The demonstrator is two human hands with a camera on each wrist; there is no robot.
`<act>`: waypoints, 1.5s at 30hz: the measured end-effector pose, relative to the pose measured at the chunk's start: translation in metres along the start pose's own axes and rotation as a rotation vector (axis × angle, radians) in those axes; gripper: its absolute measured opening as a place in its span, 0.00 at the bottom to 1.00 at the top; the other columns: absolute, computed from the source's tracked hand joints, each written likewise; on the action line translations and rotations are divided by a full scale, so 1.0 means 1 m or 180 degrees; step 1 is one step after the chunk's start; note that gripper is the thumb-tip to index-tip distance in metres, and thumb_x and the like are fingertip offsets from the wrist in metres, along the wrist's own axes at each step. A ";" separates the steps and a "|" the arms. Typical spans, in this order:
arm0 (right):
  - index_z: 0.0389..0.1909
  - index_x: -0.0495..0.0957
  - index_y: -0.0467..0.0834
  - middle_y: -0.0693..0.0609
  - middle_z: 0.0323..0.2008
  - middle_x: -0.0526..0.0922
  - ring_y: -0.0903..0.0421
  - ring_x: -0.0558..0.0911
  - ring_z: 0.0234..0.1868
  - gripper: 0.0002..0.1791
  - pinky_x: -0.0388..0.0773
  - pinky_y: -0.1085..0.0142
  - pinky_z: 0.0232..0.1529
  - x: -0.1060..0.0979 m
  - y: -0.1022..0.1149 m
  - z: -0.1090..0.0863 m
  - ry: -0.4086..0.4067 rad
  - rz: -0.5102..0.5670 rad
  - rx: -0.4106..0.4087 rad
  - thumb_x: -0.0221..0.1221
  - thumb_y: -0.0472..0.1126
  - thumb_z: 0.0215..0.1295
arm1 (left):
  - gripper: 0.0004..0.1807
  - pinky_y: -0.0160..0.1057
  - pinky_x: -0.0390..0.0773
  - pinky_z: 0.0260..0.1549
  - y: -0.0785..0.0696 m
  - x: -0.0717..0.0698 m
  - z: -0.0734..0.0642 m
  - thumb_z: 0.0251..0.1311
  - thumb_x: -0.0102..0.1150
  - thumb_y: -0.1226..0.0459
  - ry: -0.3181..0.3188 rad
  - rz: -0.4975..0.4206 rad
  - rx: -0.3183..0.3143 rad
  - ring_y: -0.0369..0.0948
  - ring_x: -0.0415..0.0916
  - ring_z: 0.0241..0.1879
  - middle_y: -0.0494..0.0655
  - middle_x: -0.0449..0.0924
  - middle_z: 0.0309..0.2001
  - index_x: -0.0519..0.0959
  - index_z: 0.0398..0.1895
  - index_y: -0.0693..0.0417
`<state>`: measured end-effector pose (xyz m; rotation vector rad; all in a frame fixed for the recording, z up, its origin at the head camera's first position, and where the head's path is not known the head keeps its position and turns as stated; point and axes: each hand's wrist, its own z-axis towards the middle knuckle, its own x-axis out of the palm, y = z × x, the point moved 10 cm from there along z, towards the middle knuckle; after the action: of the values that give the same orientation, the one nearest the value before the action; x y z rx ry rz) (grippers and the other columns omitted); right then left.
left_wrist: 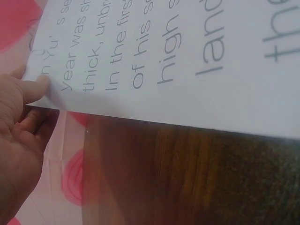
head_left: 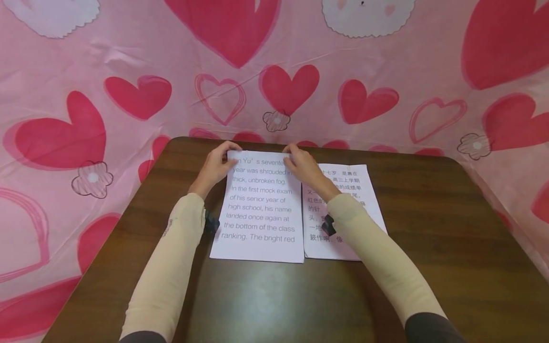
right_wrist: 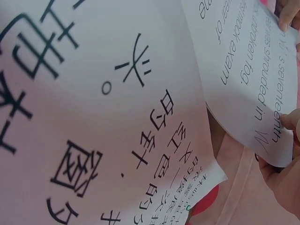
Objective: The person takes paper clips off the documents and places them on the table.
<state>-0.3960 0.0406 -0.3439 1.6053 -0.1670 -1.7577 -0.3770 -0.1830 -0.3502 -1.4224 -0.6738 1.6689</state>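
A white sheet with large English text (head_left: 257, 205) lies before the person, its top edge between both hands. My left hand (head_left: 216, 166) pinches its top left corner, thumb on the printed face and the other fingers behind, as the left wrist view shows. At the top right corner my right hand (head_left: 303, 167) pinches the same sheet, thumb in front and fingers tucked under it in the right wrist view. A sheet with Chinese text (right_wrist: 117, 117) is just to the right, partly hidden beneath the right forearm in the head view.
Both papers are over a dark brown wooden table (head_left: 257, 300). A pink cloth with red hearts (head_left: 289, 88) hangs behind its far edge. A small clip (head_left: 349, 167) shows at the Chinese sheet's top. Dark wrist devices (head_left: 210, 222) sit on both beige sleeves.
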 end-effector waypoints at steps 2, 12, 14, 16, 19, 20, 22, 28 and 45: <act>0.58 0.71 0.42 0.41 0.54 0.83 0.47 0.81 0.47 0.14 0.78 0.54 0.54 -0.001 0.000 0.000 -0.0021 0.0039 0.0008 0.52 0.41 0.76 | 0.17 0.52 0.79 0.56 -0.002 -0.001 0.000 0.67 0.56 0.74 -0.0015 0.0002 0.0046 0.53 0.75 0.52 0.58 0.77 0.58 0.75 0.58 0.55; 0.59 0.69 0.44 0.43 0.53 0.82 0.50 0.79 0.43 0.14 0.75 0.59 0.48 0.000 -0.003 -0.004 -0.0094 0.0208 0.0085 0.51 0.42 0.76 | 0.17 0.50 0.79 0.53 -0.004 0.000 -0.002 0.67 0.56 0.73 0.0014 0.0016 0.0022 0.53 0.76 0.51 0.57 0.77 0.57 0.75 0.57 0.55; 0.59 0.69 0.44 0.44 0.51 0.83 0.50 0.78 0.42 0.15 0.75 0.59 0.48 0.000 -0.002 -0.004 -0.0136 0.0218 0.0083 0.51 0.42 0.76 | 0.16 0.50 0.80 0.54 -0.005 0.000 -0.003 0.67 0.56 0.73 0.0019 -0.0007 0.0060 0.53 0.76 0.50 0.58 0.77 0.57 0.75 0.57 0.56; 0.59 0.69 0.44 0.44 0.48 0.83 0.50 0.78 0.40 0.15 0.75 0.60 0.47 -0.001 -0.002 -0.005 -0.0183 0.0224 0.0088 0.51 0.42 0.76 | 0.16 0.51 0.80 0.53 -0.006 0.000 -0.003 0.68 0.56 0.73 0.0026 -0.0034 0.0097 0.54 0.77 0.50 0.58 0.77 0.57 0.75 0.57 0.56; 0.59 0.69 0.44 0.43 0.46 0.82 0.50 0.77 0.37 0.15 0.75 0.60 0.46 0.000 -0.004 -0.005 -0.0224 0.0242 0.0103 0.51 0.42 0.77 | 0.16 0.52 0.80 0.53 -0.006 0.001 -0.003 0.68 0.55 0.73 0.0047 -0.0039 0.0126 0.54 0.77 0.50 0.59 0.76 0.57 0.75 0.57 0.56; 0.59 0.69 0.43 0.43 0.46 0.82 0.50 0.77 0.38 0.15 0.74 0.60 0.46 0.000 -0.004 -0.005 -0.0238 0.0250 0.0105 0.51 0.42 0.77 | 0.16 0.52 0.80 0.53 -0.006 0.001 -0.004 0.68 0.55 0.73 0.0053 -0.0033 0.0129 0.54 0.77 0.50 0.58 0.76 0.58 0.75 0.57 0.56; 0.59 0.69 0.43 0.42 0.48 0.83 0.50 0.76 0.38 0.15 0.74 0.59 0.47 0.001 -0.005 -0.006 -0.0262 0.0261 0.0113 0.51 0.42 0.77 | 0.17 0.53 0.80 0.54 -0.005 0.002 -0.004 0.68 0.55 0.73 0.0064 -0.0010 0.0124 0.54 0.77 0.51 0.58 0.76 0.58 0.75 0.58 0.56; 0.57 0.70 0.42 0.40 0.48 0.83 0.49 0.75 0.39 0.14 0.73 0.57 0.49 -0.001 -0.007 -0.008 -0.0406 0.0343 0.0130 0.51 0.41 0.75 | 0.17 0.54 0.80 0.57 0.000 0.005 -0.006 0.68 0.56 0.72 0.0099 -0.0009 0.0036 0.55 0.76 0.53 0.57 0.76 0.60 0.75 0.58 0.53; 0.54 0.71 0.41 0.44 0.43 0.83 0.49 0.80 0.44 0.11 0.77 0.57 0.48 -0.018 -0.019 -0.008 -0.0717 0.0552 0.0266 0.51 0.38 0.74 | 0.16 0.52 0.79 0.55 -0.003 0.007 -0.003 0.67 0.56 0.74 0.0067 -0.0031 0.0121 0.55 0.77 0.51 0.59 0.77 0.58 0.76 0.56 0.56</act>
<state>-0.3976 0.0674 -0.3413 1.4010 -0.4785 -1.8113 -0.3733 -0.1755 -0.3518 -1.4057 -0.6332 1.6486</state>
